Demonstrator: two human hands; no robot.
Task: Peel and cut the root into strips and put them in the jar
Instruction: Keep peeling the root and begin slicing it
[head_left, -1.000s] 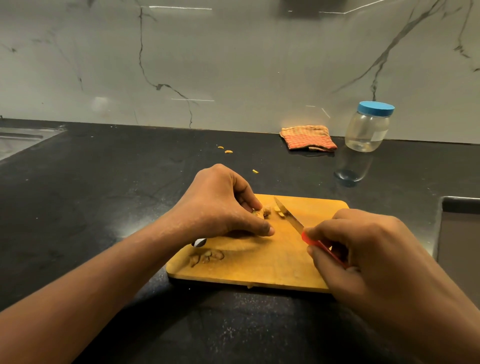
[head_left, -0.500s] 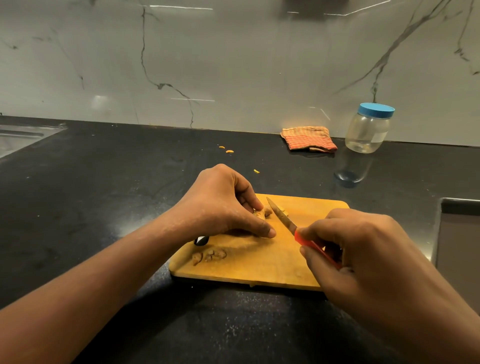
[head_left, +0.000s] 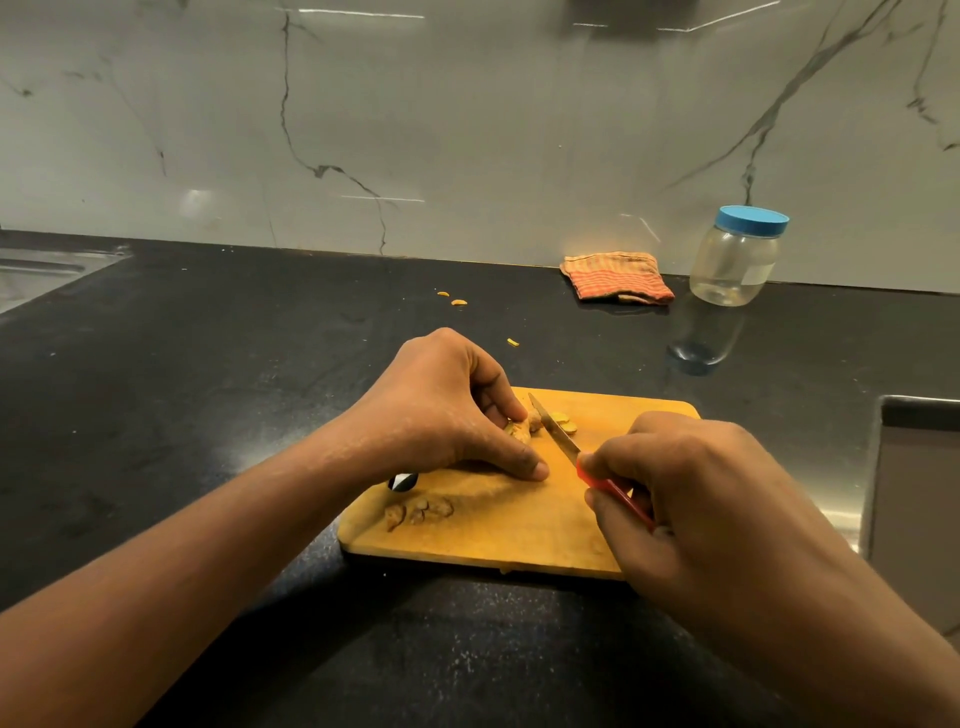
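So: left hand (head_left: 441, 410) sits on the far-left part of the cutting board (head_left: 493, 540). Its fingers are curled over the root (head_left: 519, 430), pinning it down, w/ the thumb stretched flat along the board twd the knife. Root = small yellowish-brown lump, mostly hidden under the fingers; only its right end shows.

Right hand (head_left: 691, 493) is wrapped round the red handle of the knife (head_left: 553, 428). Blade points away & left, edge down, right against the root's exposed end; can't tell if it's biting in. Just right of the blade, a few cut slices (head_left: 563, 420) lie on the board. Near the board's front-left corner there's a small heap of brownish peel scraps (head_left: 418, 512). A black-&-white object (head_left: 402, 480) pokes out from under the left wrist; can't tell what it is.

Board lies on a dark tabletop (head_left: 208, 389). Jar (head_left: 735, 260), clear w/ blue lid (head_left: 751, 220) on, stands upright at the back right by the wall, well apart from the board. A folded orange striped cloth (head_left: 615, 278) is just left of it. Tiny yellow bits (head_left: 452, 299) lie on the tabletop beyond the board.
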